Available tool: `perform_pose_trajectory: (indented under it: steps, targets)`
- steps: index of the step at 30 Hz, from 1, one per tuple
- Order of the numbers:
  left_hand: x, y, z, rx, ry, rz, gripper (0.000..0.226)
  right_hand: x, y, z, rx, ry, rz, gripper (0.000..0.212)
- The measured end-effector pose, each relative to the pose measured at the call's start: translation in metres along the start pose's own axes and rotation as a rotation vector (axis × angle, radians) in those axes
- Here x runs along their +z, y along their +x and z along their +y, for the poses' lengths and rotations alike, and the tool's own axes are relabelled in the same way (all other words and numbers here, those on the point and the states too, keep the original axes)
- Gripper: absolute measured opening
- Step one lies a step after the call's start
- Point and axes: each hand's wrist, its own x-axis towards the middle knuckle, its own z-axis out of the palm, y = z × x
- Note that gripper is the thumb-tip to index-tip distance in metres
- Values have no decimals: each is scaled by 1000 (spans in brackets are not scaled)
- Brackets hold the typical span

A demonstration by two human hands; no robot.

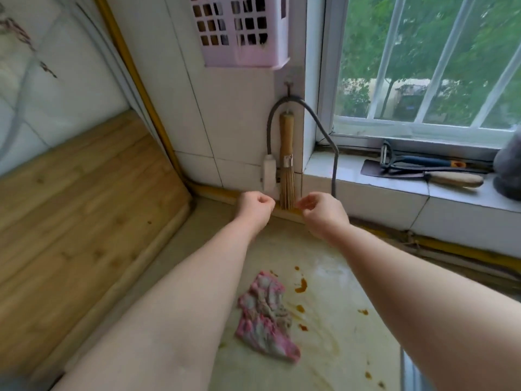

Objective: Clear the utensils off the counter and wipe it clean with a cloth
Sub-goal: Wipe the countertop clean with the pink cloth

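Observation:
A crumpled pink and grey cloth [266, 314] lies on the pale counter [332, 277], between my two forearms. Orange-brown sauce stains [301, 286] dot the counter to the right of the cloth. My left hand [255, 206] is held in a loose fist near the back wall, with nothing in it. My right hand [321, 211] hovers beside it, fingers curled, and holds nothing. Both hands are just below a bamboo pot brush [287, 165] that hangs on a hook. A spatula, a peeler and a wood-handled knife [423, 169] rest on the window sill.
A large bamboo cutting board [84, 204] leans at the left. A pink plastic basket [239, 29] hangs on the tiled wall. A grey cable [324, 131] with a white plug [269, 173] loops beside the brush. A grey object [507, 170] sits on the sill's right end.

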Motion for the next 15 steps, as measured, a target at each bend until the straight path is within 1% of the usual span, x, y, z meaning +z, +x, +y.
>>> perform_pose_trajectory:
  steps: [1, 3, 5, 6, 8, 10, 11, 13, 15]
  targets:
    - [2, -11, -14, 21, 114, -57, 13, 3, -8, 9, 5, -11, -21, 23]
    - [5, -30, -38, 72, 357, -122, 10, 7, -21, 24, 15, -38, -43, 22]
    - [11, -51, -62, 138, 543, -122, 15, 11, -37, 41, 31, -63, -61, 23]
    - [16, -60, -76, 182, 605, -118, 23, 11, -44, 49, 34, -75, -72, 25]
    - [28, -80, -105, 205, 708, -177, 51, 11, -59, 67, 47, -95, -104, 28]
    - [44, -100, -130, 110, 802, -266, 78, 8, -73, 87, 64, -101, -135, 30]
    - [53, -108, -140, 59, 820, -268, 84, 7, -80, 98, 70, -104, -146, 30]
    - [67, -118, -153, 4, 831, -198, 84, 3, -90, 117, 77, -100, -169, 30]
    - [78, -123, -160, 45, 875, -85, 79, -2, -96, 136, 91, -99, -183, 28]
